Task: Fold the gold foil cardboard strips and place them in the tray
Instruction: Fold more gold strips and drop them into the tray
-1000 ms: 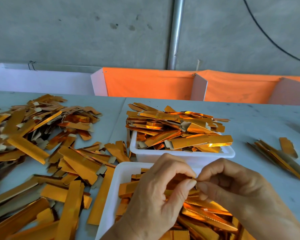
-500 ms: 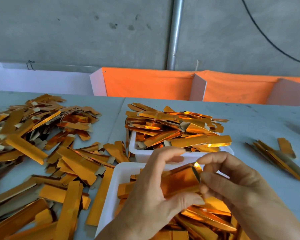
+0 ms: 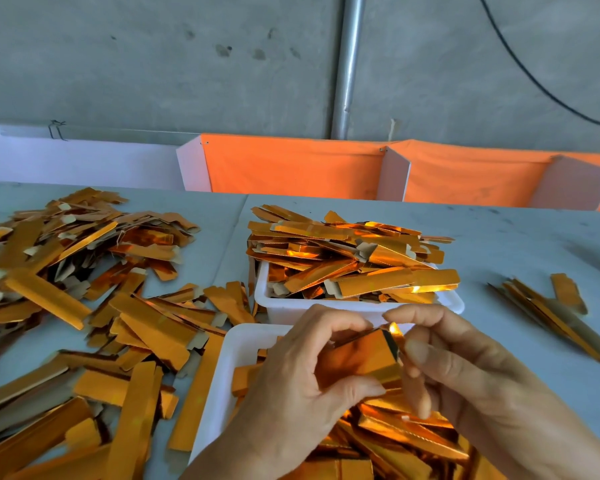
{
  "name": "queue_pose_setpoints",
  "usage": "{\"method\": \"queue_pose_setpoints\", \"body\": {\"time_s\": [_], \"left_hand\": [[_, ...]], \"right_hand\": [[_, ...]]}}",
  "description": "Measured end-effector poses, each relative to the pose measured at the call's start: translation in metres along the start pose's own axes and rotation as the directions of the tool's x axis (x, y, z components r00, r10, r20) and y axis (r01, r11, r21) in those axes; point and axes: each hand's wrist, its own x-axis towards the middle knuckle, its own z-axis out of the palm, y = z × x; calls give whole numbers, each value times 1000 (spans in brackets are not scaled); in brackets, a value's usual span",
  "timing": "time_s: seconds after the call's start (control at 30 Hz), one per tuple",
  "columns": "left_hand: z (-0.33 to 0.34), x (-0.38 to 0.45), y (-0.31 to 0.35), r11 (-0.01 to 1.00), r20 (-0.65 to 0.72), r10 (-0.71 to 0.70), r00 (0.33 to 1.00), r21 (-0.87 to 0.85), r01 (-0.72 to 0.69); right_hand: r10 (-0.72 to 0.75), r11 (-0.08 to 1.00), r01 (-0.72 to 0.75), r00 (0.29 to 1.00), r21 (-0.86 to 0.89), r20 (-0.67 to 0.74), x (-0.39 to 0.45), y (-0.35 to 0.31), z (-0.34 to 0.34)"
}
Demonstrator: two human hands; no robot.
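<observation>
My left hand [image 3: 302,382] grips a gold foil cardboard strip [image 3: 364,358], thumb under it and fingers curled over its top. My right hand [image 3: 465,368] pinches the strip's right end between thumb and forefinger. Both hands hover above the near white tray [image 3: 229,368], which holds several folded gold strips. A second white tray [image 3: 291,306] just behind is heaped with folded strips [image 3: 350,258].
Loose flat gold strips [image 3: 84,306] cover the grey table on the left. A small bundle of strips [image 3: 555,313] lies at the right. Orange and white dividers [image 3: 291,168] stand along the table's far edge before a concrete wall.
The strip was hidden in my pinching fingers; my left hand has opened around it and it now shows as a folded box shape, with my right fingers at its end.
</observation>
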Motion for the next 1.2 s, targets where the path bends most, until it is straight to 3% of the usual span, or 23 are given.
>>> {"method": "queue_pose_setpoints", "body": {"time_s": [0.3,0.33,0.43,0.53,0.6,0.7,0.87,0.93,1.07,1.2], "left_hand": [[2,0,-2,999,58,-16,998,50,13],[3,0,-2,998,50,-16,999,63,12],[5,0,-3,989,15,24,1000,144,-26],[7,0,-2,974,-6,61,998,217,-59],[7,0,0,972,-22,64,998,229,-57],[7,1,0,974,-50,57,997,221,-45],[8,2,-2,979,-46,41,998,200,-31],[7,2,-4,984,-37,25,999,175,-18],[6,1,-5,994,-31,-2,1000,109,5],[5,1,-6,997,-13,-35,999,61,36]], "right_hand": [[-155,882,104,985,-459,-75,-5,-2,1],[-220,815,134,972,-564,-87,-5,-1,2],[-462,442,213,887,-872,-18,-6,3,7],[-545,276,144,838,-950,-31,-5,4,14],[-565,233,96,824,-968,-54,-4,6,19],[-522,315,93,848,-944,-91,-3,9,21],[-344,752,136,916,-645,-207,-2,17,17],[-266,859,123,937,-498,-227,-1,20,14],[-260,893,168,950,-418,-174,-2,17,11],[-277,834,188,956,-518,-100,-6,13,5]]}}
